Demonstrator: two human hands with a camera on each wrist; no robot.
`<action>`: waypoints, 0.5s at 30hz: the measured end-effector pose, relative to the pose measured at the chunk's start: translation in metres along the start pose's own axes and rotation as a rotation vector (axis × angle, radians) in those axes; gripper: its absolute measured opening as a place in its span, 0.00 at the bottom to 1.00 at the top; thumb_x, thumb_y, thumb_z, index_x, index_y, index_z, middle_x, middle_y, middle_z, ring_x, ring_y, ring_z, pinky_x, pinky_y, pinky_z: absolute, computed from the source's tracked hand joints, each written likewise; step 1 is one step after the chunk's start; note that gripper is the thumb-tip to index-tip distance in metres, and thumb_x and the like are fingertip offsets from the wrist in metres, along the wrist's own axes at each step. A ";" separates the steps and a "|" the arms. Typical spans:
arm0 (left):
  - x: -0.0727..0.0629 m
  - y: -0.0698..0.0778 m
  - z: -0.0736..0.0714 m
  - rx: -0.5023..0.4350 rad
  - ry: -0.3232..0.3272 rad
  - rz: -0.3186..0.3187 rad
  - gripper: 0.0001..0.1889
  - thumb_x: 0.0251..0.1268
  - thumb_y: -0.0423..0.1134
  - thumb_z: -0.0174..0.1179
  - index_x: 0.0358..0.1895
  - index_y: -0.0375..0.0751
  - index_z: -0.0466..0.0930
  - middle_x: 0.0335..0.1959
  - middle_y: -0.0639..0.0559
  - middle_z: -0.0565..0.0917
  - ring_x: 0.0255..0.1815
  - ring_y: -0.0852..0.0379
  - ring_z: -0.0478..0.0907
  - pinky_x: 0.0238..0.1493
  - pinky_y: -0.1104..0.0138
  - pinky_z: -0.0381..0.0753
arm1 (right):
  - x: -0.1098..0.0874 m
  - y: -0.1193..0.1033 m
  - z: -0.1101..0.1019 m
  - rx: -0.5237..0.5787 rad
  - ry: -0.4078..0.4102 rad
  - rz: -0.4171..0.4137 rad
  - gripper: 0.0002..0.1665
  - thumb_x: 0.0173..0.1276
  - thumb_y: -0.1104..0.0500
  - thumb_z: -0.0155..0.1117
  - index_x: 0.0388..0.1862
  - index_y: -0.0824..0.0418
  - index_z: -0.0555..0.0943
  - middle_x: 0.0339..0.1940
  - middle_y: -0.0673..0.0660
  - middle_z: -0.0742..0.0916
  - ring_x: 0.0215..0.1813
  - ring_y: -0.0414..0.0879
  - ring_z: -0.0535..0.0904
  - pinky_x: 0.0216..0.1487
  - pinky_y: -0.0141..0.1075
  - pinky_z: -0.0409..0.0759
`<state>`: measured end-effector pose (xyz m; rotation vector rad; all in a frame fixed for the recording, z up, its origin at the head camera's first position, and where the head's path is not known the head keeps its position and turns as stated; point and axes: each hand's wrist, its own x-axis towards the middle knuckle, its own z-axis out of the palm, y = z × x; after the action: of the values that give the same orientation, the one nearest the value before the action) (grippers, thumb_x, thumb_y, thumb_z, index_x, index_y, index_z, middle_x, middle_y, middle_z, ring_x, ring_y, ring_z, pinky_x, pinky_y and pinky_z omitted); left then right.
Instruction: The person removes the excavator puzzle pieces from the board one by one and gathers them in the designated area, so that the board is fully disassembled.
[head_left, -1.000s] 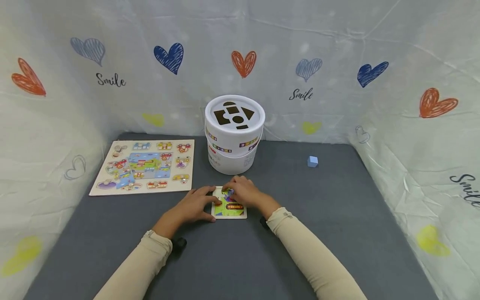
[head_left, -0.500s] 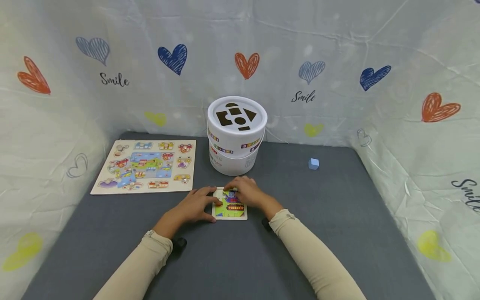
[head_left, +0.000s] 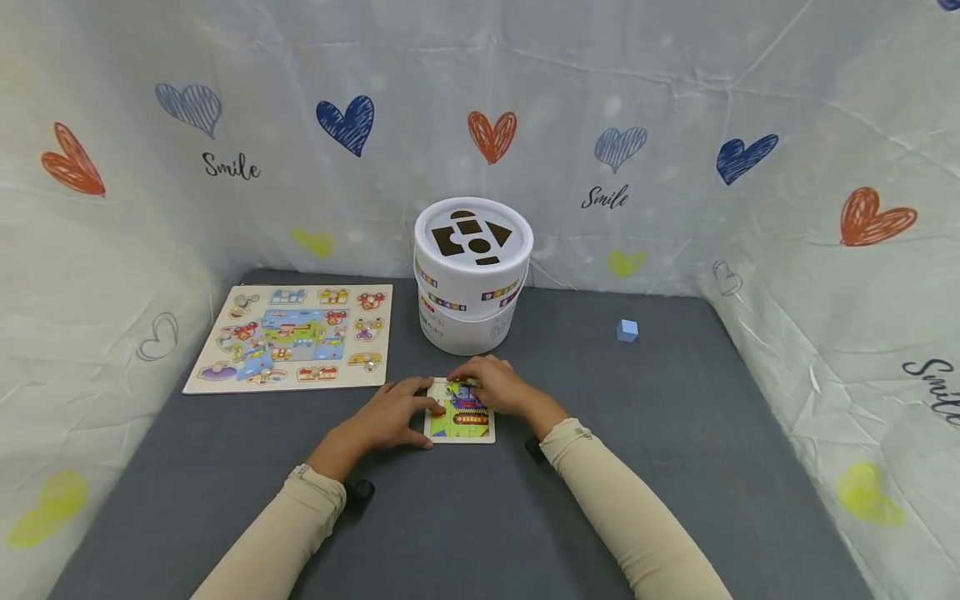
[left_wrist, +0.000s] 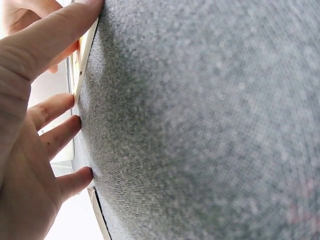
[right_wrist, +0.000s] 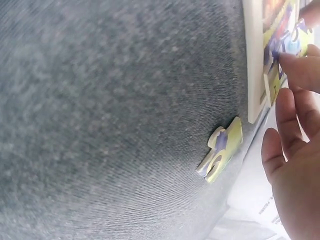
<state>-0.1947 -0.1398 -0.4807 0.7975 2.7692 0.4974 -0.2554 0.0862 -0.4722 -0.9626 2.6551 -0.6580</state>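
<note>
1. Two cream sleeves (head_left: 281, 521) on the near side, over the grey bench (head_left: 450, 533).
2. On the left of a small framed puzzle (head_left: 461, 440), at the bench's middle: the left hand (head_left: 384, 417), fingers spread, thumb at the near left corner, one fingertip on the picture.
3. Over the far right corner: the right hand (head_left: 497, 387), thumb and fingertips apparently pinching a puzzle piece (right_wrist: 274, 85), tilted against the frame.
4. Just right of that corner, flat on the bench: a loose piece (right_wrist: 230, 148), seemingly longest from far left to near right; much nearer the right hand than the left, and out of sight in the head view.
5. Farther, to the left: a large picture board (head_left: 356, 379).
6. To the right, well apart: a blue cube (head_left: 627, 331).
7. Beyond the puzzle: a white bucket (head_left: 468, 292) with shaped holes in the lid.
8. Farthest: a heart-printed curtain (head_left: 420, 167).
</note>
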 end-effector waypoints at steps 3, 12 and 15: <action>0.001 -0.001 0.001 0.007 0.001 0.004 0.26 0.51 0.55 0.72 0.56 0.55 0.82 0.73 0.42 0.64 0.75 0.43 0.57 0.68 0.36 0.55 | 0.001 0.000 -0.001 0.012 0.001 0.001 0.26 0.66 0.70 0.59 0.60 0.51 0.80 0.55 0.49 0.83 0.60 0.48 0.74 0.62 0.51 0.64; 0.000 -0.001 0.001 0.004 0.003 0.000 0.27 0.51 0.56 0.72 0.56 0.55 0.82 0.72 0.42 0.64 0.75 0.43 0.57 0.68 0.36 0.55 | 0.004 0.003 0.000 0.047 -0.017 0.007 0.24 0.66 0.71 0.60 0.59 0.55 0.80 0.54 0.51 0.84 0.57 0.45 0.78 0.61 0.43 0.74; 0.000 -0.001 0.001 0.004 0.005 -0.001 0.26 0.51 0.55 0.72 0.56 0.55 0.82 0.72 0.42 0.64 0.74 0.43 0.58 0.68 0.37 0.55 | 0.004 0.003 0.001 0.058 -0.013 0.006 0.23 0.66 0.71 0.59 0.58 0.55 0.81 0.53 0.51 0.84 0.56 0.45 0.78 0.59 0.42 0.75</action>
<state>-0.1946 -0.1400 -0.4822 0.7966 2.7763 0.4946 -0.2598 0.0856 -0.4746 -0.9396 2.6116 -0.7202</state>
